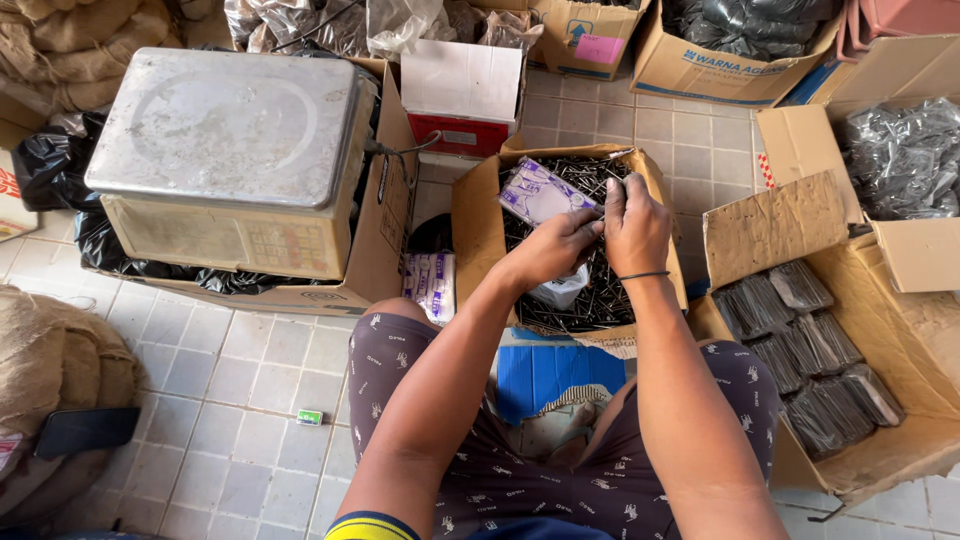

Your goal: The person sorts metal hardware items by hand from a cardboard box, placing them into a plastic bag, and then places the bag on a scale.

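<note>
**Both hands at a small plastic bag over a box of loose nails**

Head view: person sits on the tiled floor [230,380], knees apart, both arms reaching forward over an open cardboard box of nails [478,235] between the legs. The left hand [556,243] pinches the mouth of a small clear printed plastic bag [538,190], fingers closed on its edge. The right hand [634,225] sits just beside it, fingers curled down at the same bag opening; seems to hold a few nails, but the contents are too small to tell. The bag hangs tilted over the far half of the box, above the loose nails [590,300].

To do this well, my judgement: keep the bag mouth spread and held directly over the box, so anything dropped lands back in the pile; feed points downward so the thin film doesn't tear.

Around: metal-topped weighing scale [225,130] on a carton to the left, well apart from the hands. A stack of empty printed bags [430,283] lies just left of the box. To the right, a large carton with filled nail packets [800,350] in rows. A white scrap of plastic [560,288] rests on the nails under the left wrist. A small green object [310,417] lies on the tiles.

In the way: the box's raised flaps and the right knee crowd the path to the packet carton.
</note>
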